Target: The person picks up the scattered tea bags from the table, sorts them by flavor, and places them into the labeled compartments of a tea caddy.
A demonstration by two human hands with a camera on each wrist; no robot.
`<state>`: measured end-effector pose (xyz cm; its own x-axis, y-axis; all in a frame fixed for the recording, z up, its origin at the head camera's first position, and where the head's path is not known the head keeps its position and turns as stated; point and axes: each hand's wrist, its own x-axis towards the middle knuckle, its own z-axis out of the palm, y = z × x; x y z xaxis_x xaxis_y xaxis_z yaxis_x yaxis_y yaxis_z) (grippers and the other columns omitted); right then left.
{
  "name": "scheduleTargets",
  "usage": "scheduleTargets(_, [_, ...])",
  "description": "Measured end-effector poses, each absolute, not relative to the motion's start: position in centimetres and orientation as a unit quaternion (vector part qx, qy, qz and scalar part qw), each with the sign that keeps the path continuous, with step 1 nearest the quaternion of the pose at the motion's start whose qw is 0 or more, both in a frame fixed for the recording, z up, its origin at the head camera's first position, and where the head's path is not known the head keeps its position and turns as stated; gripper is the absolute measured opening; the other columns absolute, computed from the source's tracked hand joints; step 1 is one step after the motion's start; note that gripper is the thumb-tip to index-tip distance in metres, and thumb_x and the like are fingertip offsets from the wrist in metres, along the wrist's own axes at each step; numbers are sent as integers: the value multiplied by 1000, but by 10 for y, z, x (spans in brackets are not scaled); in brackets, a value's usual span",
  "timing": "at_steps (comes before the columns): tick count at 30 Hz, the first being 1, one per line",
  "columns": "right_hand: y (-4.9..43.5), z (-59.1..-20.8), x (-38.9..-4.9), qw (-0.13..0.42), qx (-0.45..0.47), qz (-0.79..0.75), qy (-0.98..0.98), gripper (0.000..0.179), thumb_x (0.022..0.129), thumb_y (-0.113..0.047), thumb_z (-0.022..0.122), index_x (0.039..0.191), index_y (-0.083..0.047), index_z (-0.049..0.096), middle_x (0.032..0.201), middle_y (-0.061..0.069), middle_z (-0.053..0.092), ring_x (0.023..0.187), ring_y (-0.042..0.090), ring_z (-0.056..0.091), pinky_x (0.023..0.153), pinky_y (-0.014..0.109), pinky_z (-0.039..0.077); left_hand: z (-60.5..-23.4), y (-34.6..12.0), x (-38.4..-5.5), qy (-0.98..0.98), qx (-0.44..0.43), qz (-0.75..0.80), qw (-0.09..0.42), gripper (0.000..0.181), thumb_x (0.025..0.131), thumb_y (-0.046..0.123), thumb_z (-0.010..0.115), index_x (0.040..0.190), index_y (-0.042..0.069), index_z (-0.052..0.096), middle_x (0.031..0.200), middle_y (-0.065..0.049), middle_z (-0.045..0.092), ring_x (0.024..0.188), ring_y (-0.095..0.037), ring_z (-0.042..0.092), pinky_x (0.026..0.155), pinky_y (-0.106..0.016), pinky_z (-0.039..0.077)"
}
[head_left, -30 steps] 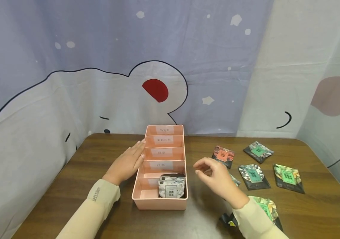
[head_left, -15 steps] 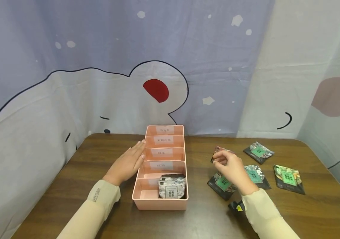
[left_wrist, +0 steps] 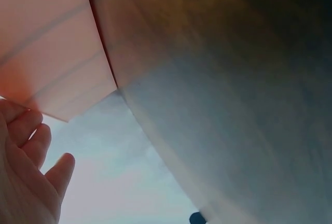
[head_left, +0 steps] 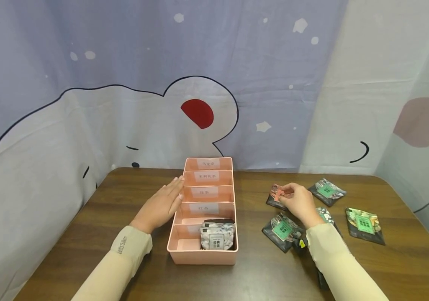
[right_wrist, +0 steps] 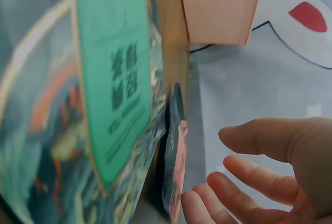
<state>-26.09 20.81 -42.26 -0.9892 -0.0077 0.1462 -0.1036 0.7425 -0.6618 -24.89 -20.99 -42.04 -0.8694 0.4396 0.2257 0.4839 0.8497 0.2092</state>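
Right hand [head_left: 300, 203] half-open, thumb and fingers parted, no hold I can see. Red-labelled packet [head_left: 276, 198] lies left of it, partly under; contact unclear. Packet squarish, no clear long axis, toward surface's [head_left: 252, 271] far edge. My left hand [head_left: 157, 209] farther, fingers straight at pink box's [head_left: 204, 256] left wall.

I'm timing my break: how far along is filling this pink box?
Done, it seems: grey-white packets sit in the pink box, at its near end. In hand: the right hand is at the red-labelled packet, apparently not yet lifting it. Remaining: it and the green-labelled packets on the table.
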Motion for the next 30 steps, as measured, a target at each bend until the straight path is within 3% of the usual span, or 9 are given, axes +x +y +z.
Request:
scheduleTargets(7, [215,-423,-267,37,2,347,-937,45,91,-8,71,128,14,57,116,32,65,106,45,64,87,54,55,-422,-211,-249,-957,-241,-137,83,56,110,28,40,158,0,31,165,-11,27,152,-32,25,123,-50,23])
scheduleTargets(14, [224,-424,-274,-4,7,324,-946,63,90,-16,74,135,19,48,117,34,63,107,50,60,89,59,52,-421,-210,-249,-956,-242,-141,83,57,110,30,38,158,0,30,165,-11,27,152,-31,25,123,-49,23])
scheduleTargets(21, [229,-427,-279,-17,24,310,-950,67,88,-19,77,135,20,48,118,36,61,114,57,49,100,65,37,-421,-210,-249,-956,-244,-136,85,57,110,31,36,158,0,29,165,-11,26,152,-32,26,123,-49,23])
scheduleTargets(30, [230,-429,-281,-18,10,307,-951,71,85,-22,80,134,17,48,119,38,48,109,52,38,88,61,42,-422,-210,-250,-957,-242,-135,82,58,110,32,35,158,1,29,166,-10,26,152,-31,25,123,-48,23])
